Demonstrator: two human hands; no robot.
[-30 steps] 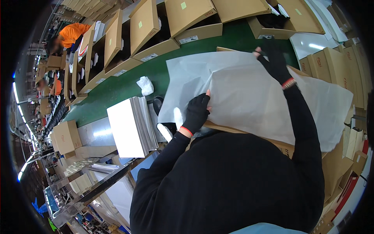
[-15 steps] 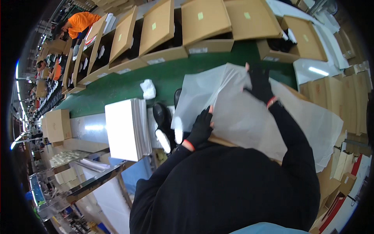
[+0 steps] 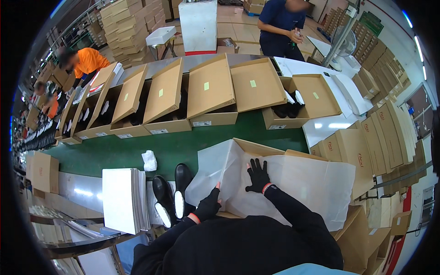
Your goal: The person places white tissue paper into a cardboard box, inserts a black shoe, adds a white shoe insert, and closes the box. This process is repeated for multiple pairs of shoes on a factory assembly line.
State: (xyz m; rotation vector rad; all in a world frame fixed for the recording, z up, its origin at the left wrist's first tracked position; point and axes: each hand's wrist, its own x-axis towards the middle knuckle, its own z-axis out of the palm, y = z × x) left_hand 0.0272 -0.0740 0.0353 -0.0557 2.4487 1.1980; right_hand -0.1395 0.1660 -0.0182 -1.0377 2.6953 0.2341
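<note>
A translucent white sheet of tissue paper (image 3: 311,188) lines a brown cardboard shoebox (image 3: 259,147) in front of me and drapes over its sides. My right hand (image 3: 258,176), in a black glove with bare fingertips, presses flat on the paper inside the box, fingers spread. Gloved the same way, my left hand (image 3: 208,205) rests at the paper's left fold by the box wall, index finger stretched out and thumb apart from it. Just left of that hand stand two black shoes, one (image 3: 183,178) beside the other (image 3: 162,192), each with a white patch.
A stack of white sheets (image 3: 121,199) and a crumpled white wad (image 3: 149,161) are left of the shoes. Several shoeboxes (image 3: 174,128) with raised lids line the far side of the green surface (image 3: 183,143). Cartons (image 3: 350,153) stand at right. One person (image 3: 282,32) stands opposite; another (image 3: 91,62) bends at far left.
My right hand has come down from the paper's far edge into the box, pressing the paper in. My left hand stays near the left side. The view has tilted up, showing more background.
</note>
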